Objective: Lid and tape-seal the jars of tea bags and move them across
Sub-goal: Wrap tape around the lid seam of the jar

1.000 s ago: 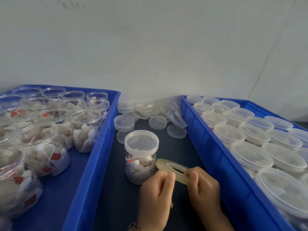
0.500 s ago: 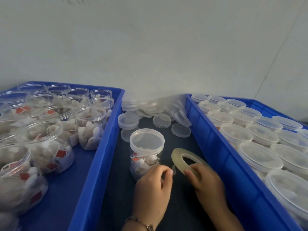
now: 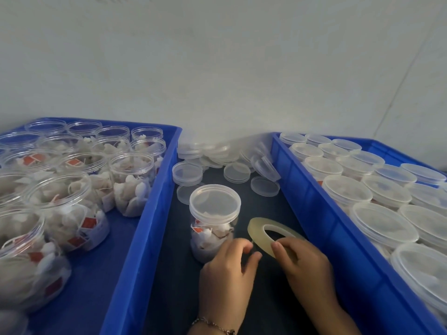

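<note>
Head view, only one: lidded jar (image 3: 214,222) stands upright on the dark desk (image 3: 169,274) btwn the two blue crates, tea bags w/ red tags showing thru its clear wall. Lid is on; no tape visible around the seam as far as I can tell.

Key relation: jar sits just left of and slightly beyond the tape roll (image 3: 271,234), lid seam above the level of both hands. Left hand (image 3: 229,269) is the nearer one, its knuckles in front of the jar's lower right wall; touching or just short, can't tell. Its thumb and forefinger are closed together, prob. pinching the tape's free end, but the strip is too thin and clear to see. Right hand (image 3: 304,264) has its grip clenched on the roll's near rim, fingers curled over it. Roll is tilted, its hole facing up and toward the camera.

Judgement: next step is drawing the end leftward and up to the seam, then winding round the jar's vertical axis.

Materials: jar is clear hard plastic, cylindrical, w/ a frosted, flat-topped lid. Tape is narrow, pale yellowish, glossy, a wide thin ring. Tea bags look soft and papery.

Left crate (image 3: 135,250) holds open jars of tea bags; right crate (image 3: 321,228) holds lidded ones. Loose lids (image 3: 237,172) are piled at the back of the desk.
</note>
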